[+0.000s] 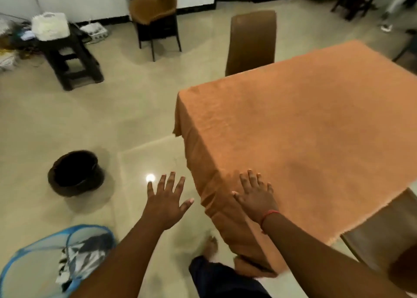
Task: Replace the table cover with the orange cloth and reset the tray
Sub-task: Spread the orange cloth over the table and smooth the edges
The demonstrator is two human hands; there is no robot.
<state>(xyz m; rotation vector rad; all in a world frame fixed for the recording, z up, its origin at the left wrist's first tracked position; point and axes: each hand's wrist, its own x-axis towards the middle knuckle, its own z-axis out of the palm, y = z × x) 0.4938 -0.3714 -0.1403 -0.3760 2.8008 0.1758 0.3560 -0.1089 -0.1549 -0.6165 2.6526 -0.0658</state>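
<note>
The orange cloth (pixel 304 121) covers the whole table top and hangs down over its near-left corner and sides. My right hand (pixel 256 195) lies flat on the cloth at that near corner, fingers spread and straight. My left hand (pixel 167 198) hovers over the floor just left of the table, fingers spread, holding nothing. A blue mesh hamper (pixel 29 257) at the bottom left holds a black-and-white patterned cloth (pixel 76 259). No tray is in view.
A brown chair (pixel 252 42) stands at the table's far side, and another chair (pixel 388 236) at the near right. A dark round basket (pixel 75 173) sits on the floor. A dark stool (pixel 72 58) bears a white bundle. A covered chair (pixel 155 8) stands by the wall.
</note>
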